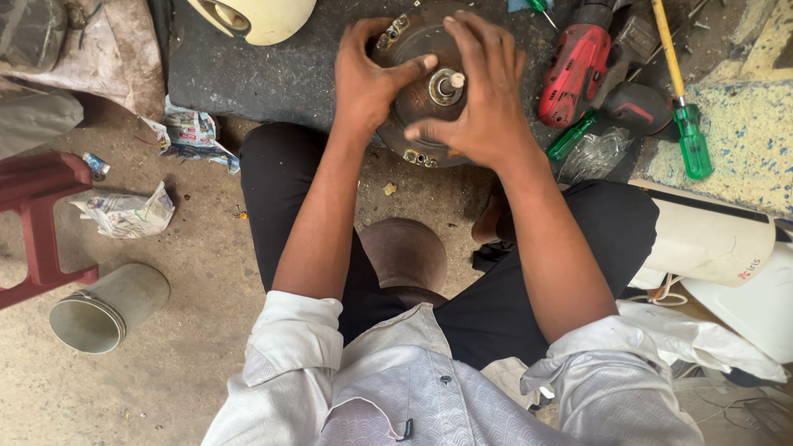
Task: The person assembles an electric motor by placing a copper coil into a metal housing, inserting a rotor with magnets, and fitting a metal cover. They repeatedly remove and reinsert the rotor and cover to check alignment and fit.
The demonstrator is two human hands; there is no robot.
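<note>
Both hands clasp a round, dull metal motor housing (421, 91) that lies on a dark, gritty rubber mat (273, 74) just ahead of the person's knees; the left hand (368, 78) curls over the housing's left rim with its thumb stretched across the face toward the centre, while the right hand (487, 91) spreads over the right side, fingers arched along the top edge and thumb pressed on the lower face; between the two thumbs a short steel shaft (453, 81) stands out of a ringed bearing seat, and small brassy bolt heads dot the rim; the casing looks rusty brown, greasy and slightly domed; to the right on the mat lie a red and black cordless drill (578, 70) and a screwdriver with a translucent green handle and yellow shank (686, 124); a cream plastic dome (264, 16) sits at the mat's far edge; on the dusty concrete floor to the left are a grey plastic cup on its side (103, 310), crumpled newspaper (124, 213) and a dark red plastic stool (37, 215)
</note>
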